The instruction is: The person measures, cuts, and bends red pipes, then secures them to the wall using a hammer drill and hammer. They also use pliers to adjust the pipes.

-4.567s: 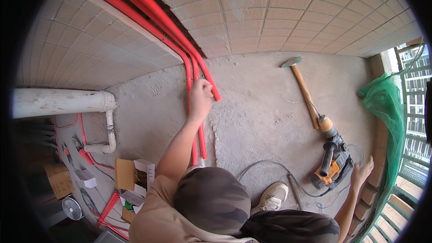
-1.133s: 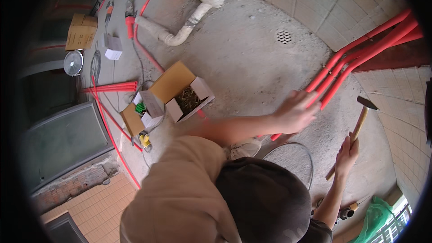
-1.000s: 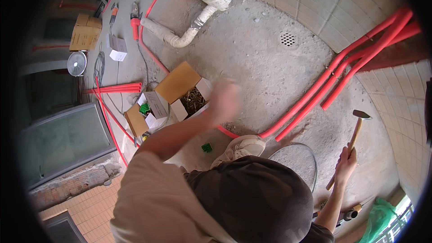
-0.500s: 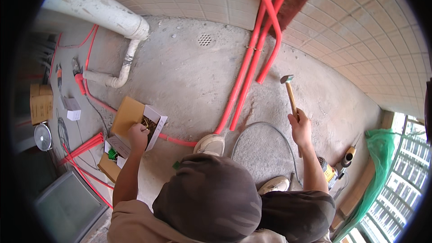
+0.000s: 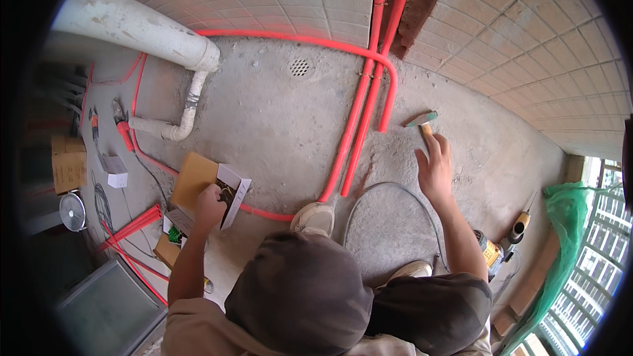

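Observation:
My left hand [image 5: 210,206] is curled at the open cardboard box [image 5: 198,181] of small metal fasteners on the concrete floor; what its fingers hold is hidden. My right hand [image 5: 435,166] grips the wooden handle of a hammer [image 5: 422,120], whose head points up toward the wall. Red pipes [image 5: 353,132] run across the floor between my hands and climb a chase in the tiled wall. One red pipe end [image 5: 389,102] bends down just left of the hammer head.
A white drain pipe [image 5: 132,26] and a floor drain [image 5: 299,66] lie at the back. A rotary hammer drill [image 5: 491,250], its grey cable [image 5: 389,188] and green netting [image 5: 567,224] are right. Red cutters [image 5: 122,130], small boxes [image 5: 113,170] and a red pipe bundle [image 5: 132,224] lie left.
My left hand left the red pipes and went to the fastener box. My right hand picked up the hammer and now holds it near its head, beside the pipes. The view swung around.

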Available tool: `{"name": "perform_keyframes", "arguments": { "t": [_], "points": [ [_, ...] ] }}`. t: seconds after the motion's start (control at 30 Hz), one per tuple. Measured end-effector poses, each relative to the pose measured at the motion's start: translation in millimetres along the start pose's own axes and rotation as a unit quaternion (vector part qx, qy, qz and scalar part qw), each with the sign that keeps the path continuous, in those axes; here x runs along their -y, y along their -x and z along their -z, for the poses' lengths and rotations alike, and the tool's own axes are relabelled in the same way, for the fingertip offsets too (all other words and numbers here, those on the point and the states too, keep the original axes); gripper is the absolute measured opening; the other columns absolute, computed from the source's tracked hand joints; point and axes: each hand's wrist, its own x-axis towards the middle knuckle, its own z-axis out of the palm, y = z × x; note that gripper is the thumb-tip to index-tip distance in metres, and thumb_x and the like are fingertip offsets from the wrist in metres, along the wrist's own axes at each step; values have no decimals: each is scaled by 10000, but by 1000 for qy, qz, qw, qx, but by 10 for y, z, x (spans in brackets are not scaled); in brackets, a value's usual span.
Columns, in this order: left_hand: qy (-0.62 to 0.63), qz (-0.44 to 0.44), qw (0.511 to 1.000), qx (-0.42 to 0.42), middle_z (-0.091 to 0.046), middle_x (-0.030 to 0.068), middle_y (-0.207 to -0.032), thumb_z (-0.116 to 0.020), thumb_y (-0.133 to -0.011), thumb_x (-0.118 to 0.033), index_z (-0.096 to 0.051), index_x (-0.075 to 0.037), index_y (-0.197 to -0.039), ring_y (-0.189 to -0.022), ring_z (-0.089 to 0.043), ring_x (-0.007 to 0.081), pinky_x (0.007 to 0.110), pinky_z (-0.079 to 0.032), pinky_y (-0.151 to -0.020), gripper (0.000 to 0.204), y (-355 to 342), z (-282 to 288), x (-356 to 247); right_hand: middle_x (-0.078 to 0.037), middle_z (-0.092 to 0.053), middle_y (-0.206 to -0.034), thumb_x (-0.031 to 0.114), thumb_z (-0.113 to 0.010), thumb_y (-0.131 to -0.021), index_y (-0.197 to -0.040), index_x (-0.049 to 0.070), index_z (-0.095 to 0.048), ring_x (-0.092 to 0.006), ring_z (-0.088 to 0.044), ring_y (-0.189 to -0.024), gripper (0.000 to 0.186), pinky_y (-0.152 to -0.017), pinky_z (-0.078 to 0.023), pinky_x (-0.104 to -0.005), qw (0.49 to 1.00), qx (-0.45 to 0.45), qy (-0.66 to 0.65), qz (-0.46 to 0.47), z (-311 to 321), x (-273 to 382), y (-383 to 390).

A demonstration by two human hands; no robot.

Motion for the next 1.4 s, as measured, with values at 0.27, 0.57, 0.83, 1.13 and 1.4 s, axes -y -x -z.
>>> {"name": "perform_keyframes", "arguments": {
  "t": [0.27, 0.57, 0.83, 1.13, 1.4],
  "points": [
    [371, 51, 922, 99, -688, 72, -927, -658, -874, -104, -652, -28, -1045, -802, -665, 182, 289, -511, -656, 188, -1683, -82, -1360, -312, -662, -1074, 337, -659, -903, -1327, -90, -437, -399, -667, -1022, 642, -861, -526, -439, 930, 140, -213, -266, -1014, 194, -1136],
    [775, 112, 592, 192, -498, 251, -1297, -631, -898, -88, -428, 46, -1329, -1120, -571, 347, 484, -501, -911, 495, -3108, -410, -2760, -80, -569, -775, 133, -624, -915, -1205, -70, -490, -161, -557, -645, 378, -579, -471, -326, 846, -50, -415, -331, -365, 572, -1388],
    [888, -40, 410, 204, -551, 197, -1268, -599, -856, -5, -489, 10, -1288, -1029, -573, 316, 469, -477, -873, 445, -2863, -324, -2908, 27, -472, -679, 114, -496, -1033, -1362, -26, -463, -36, -400, -464, 359, -405, -330, -205, 865, -209, -386, -243, 182, 183, -170],
    [784, -300, 415, 352, -683, 191, -1173, -602, -962, -70, -663, -60, -1113, -1103, -646, 303, 400, -541, -951, 163, -2152, -169, -3922, 41, -446, -660, 162, -455, -1061, -1326, 34, -509, -33, -409, -512, 299, -426, -357, -213, 868, -374, -258, -202, 681, -712, 15],
    [660, -403, 558, 301, -705, 171, -1111, -649, -932, -40, -673, -22, -1069, -1060, -680, 242, 373, -571, -932, 141, -1515, -36, -4955, 31, -425, -618, 293, -469, -1071, -1249, 94, -549, -56, -370, -415, 278, -347, -320, -230, 814, -400, -244, -344, 913, -1040, 284]
  ]
}}
